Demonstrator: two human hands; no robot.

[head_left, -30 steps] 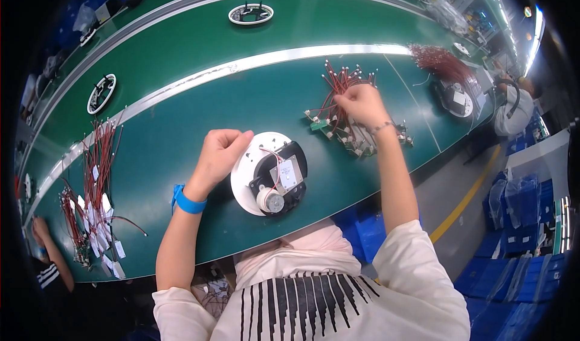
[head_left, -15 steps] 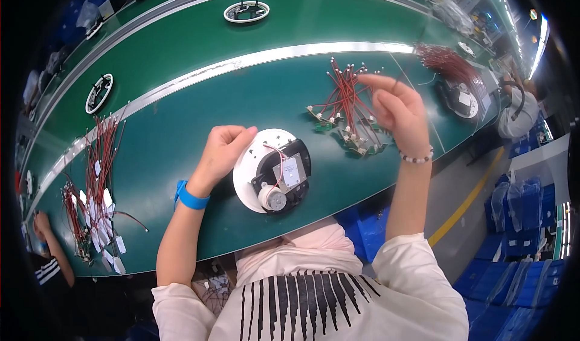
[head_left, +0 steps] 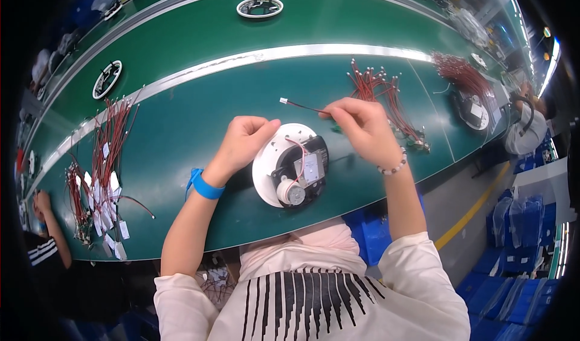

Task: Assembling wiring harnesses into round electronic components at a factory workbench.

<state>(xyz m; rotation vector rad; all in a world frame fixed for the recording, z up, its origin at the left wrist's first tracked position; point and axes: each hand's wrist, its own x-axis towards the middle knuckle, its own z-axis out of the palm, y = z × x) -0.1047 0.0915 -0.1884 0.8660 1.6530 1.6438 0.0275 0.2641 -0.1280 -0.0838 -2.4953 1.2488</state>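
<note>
My left hand [head_left: 244, 142] is closed, thumb pressed to the curled fingers, at the upper left rim of a round white assembly [head_left: 263, 175]. Whatever lies between those fingers, if anything, is hidden. The assembly carries a black housing, a silver motor [head_left: 293, 193], a pale labelled plate [head_left: 312, 167] and thin wires. To its upper right, my right hand [head_left: 365, 129] pinches a dark red and black cable [head_left: 306, 106]. Its white connector [head_left: 283, 101] points left toward my left hand. Behind the right hand lies a bunch of red-black cables [head_left: 377, 84] with small green boards.
More cables with white tags [head_left: 106, 178] lie at the left, beside another person's arm [head_left: 53, 232]. White rings [head_left: 260, 7] rest on the green belt beyond the pale rail [head_left: 266, 55]. At the right are a cable heap [head_left: 462, 75] and a similar assembly [head_left: 473, 110].
My right hand has come left and down from the cable bunch, with one cable now pinched in it. The bunch has spread toward the right. My left hand stays by the assembly's rim.
</note>
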